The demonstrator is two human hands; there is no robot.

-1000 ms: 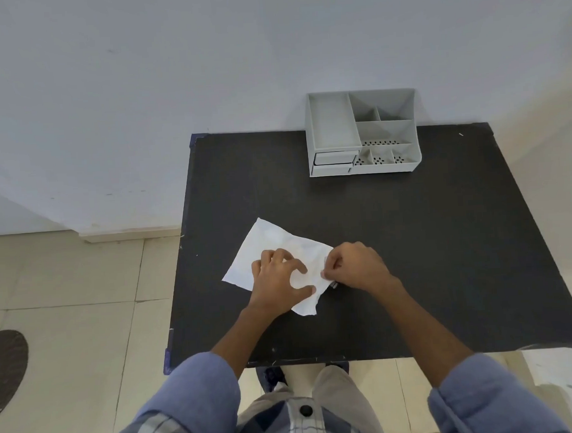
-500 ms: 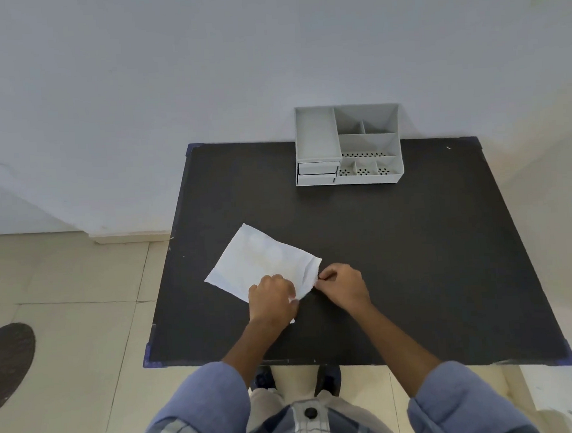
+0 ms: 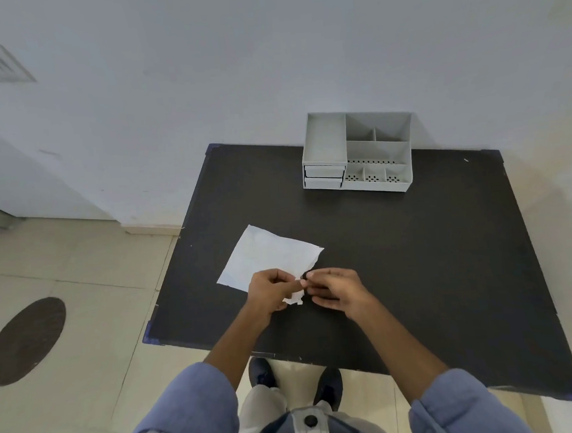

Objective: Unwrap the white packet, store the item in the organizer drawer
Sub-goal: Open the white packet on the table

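Observation:
A crumpled white paper wrapper [image 3: 269, 255] lies spread out on the black table [image 3: 414, 258], near its front left. My left hand [image 3: 272, 292] pinches the wrapper's near right corner, which curls up off the table. My right hand [image 3: 337, 288] meets it fingertip to fingertip and pinches a small dark item [image 3: 304, 275] at that corner. The item is mostly hidden by my fingers. The grey organizer [image 3: 357, 153] stands at the table's far edge against the wall. Its two small drawers [image 3: 324, 177] at the front left are closed.
The organizer has several open compartments on top and to the right. A white wall rises behind the table. Tiled floor with a dark round mat [image 3: 24, 339] lies to the left. My shoes [image 3: 294, 379] show under the table's near edge.
Both hands lifted off the flattened wrapper and came together at its near right corner. The corner is now raised and a small dark item shows between my fingertips. The camera view shifted.

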